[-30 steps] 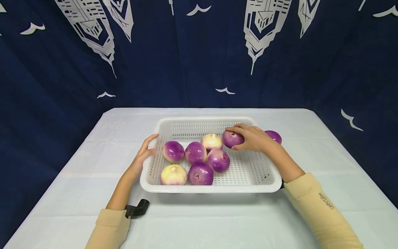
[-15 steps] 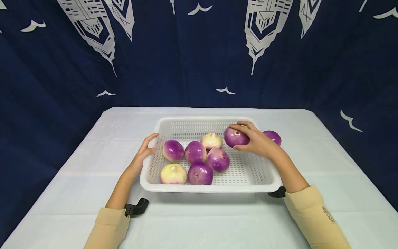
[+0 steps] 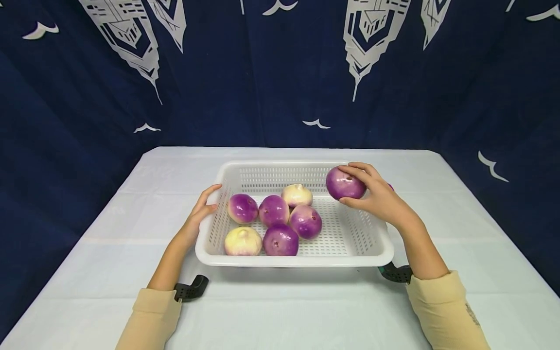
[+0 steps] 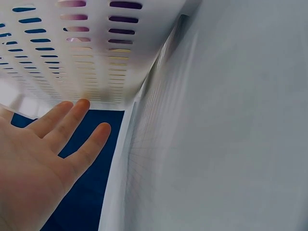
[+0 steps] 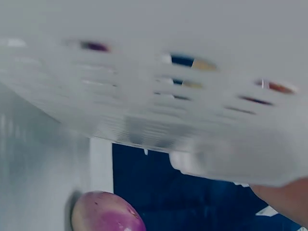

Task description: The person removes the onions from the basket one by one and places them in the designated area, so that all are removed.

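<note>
Nearest of all, two rolled tan sleeves (image 3: 150, 318), and just ahead of them black wrist devices (image 3: 191, 288), one on each arm over the white-covered table (image 3: 284, 311). Up to the near rim of the white basket (image 3: 293, 261), perforated and shallow, and straight inside it: a pale onion (image 3: 243, 241) at the left, a deep purple onion (image 3: 281, 240) just beside it. One row on, a pinkish-purple onion (image 3: 306, 222), then a rounder purple one (image 3: 273, 210), then a two-toned one (image 3: 242, 208) near the left wall. And there's the left hand (image 3: 197, 214), grasping nothing, fingers extended and spread, resting at the basket's left rim! Farther in, a second pale onion (image 3: 297, 195) sits behind the group. Now the right hand (image 3: 380, 194), and what a hold: fingers over the top, thumb below, gripping the held onion (image 3: 343, 183) at the basket's far right corner; whether it touches the wall cannot be told. Outside, on the table beyond the right end, another onion (image 5: 106, 211), mostly hidden by the hand from above but plain from the right wrist. At the very back, a navy curtain (image 3: 280, 87) printed with white towers and birds.
</note>
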A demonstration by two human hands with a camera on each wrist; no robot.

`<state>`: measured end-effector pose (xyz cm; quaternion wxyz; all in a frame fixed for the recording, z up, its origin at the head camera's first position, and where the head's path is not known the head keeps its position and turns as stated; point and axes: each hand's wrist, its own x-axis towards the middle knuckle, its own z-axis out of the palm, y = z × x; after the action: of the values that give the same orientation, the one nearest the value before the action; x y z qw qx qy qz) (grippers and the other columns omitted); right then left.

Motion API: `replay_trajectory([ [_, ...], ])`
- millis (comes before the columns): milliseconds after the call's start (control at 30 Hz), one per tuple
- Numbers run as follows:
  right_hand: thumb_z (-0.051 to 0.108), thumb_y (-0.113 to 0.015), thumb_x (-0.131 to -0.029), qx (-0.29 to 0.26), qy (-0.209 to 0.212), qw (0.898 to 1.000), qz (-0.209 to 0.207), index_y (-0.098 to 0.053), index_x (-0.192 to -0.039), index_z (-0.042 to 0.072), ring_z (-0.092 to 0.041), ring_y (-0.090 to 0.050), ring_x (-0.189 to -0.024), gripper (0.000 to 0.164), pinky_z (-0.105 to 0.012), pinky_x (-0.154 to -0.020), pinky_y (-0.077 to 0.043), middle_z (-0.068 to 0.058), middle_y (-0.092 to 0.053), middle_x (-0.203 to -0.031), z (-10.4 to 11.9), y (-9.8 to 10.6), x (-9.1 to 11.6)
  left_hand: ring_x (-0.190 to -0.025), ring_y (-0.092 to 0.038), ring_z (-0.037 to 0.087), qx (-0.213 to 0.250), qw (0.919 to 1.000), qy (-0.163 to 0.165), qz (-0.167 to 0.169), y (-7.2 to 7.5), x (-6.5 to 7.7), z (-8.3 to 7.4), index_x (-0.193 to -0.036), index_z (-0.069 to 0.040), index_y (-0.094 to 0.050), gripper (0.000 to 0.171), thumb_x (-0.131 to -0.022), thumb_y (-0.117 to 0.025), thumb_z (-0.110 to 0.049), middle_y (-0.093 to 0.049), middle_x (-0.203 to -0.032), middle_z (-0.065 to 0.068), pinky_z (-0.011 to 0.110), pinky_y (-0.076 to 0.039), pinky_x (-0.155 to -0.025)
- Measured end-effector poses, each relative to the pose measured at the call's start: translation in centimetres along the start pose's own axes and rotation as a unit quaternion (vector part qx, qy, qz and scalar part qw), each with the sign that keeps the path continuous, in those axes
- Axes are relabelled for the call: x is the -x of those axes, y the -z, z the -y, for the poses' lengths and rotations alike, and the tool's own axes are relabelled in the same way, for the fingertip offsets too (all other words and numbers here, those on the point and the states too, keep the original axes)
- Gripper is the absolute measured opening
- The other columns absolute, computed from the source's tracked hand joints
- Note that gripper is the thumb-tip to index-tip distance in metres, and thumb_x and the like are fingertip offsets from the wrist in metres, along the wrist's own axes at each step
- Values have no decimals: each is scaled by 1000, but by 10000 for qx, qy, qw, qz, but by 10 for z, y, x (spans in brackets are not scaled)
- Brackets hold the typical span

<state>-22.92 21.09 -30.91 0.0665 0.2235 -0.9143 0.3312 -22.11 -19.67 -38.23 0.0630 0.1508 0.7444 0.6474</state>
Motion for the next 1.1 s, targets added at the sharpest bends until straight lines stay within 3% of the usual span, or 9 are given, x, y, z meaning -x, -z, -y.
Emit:
replay_trajectory([
  [500,16,-73,-74,-157,-163,9955,-925,-43,-135,19,-42,-37,-121,68,-64,-92,-36,-14,-30,-143,-2,29,13,-127,-29,45,-36,10000,-43,54,1,1,0,-144,-22,-14,57,-89,-28,-20,-10,-149,15,58,-41,-91],
  [733,16,-73,-75,-153,-580,9917,-1137,-42,-136,19,-37,-37,-123,69,-57,-93,-40,-11,-28,-146,-8,39,15,-125,-29,47,-73,9999,-67,82,1,1,0,-144,-21,-12,57,-89,-27,-20,-8,-149,17,59,-42,-89],
  [1100,27,-72,-76,-237,-1083,9817,-1549,-37,-139,22,-39,-30,-130,72,-61,-98,-33,-10,-27,-148,-26,53,22,-125,-30,46,-20,9999,-79,72,1,1,2,-144,-21,-14,57,-89,-28,-20,-11,-148,16,56,-42,-90],
])
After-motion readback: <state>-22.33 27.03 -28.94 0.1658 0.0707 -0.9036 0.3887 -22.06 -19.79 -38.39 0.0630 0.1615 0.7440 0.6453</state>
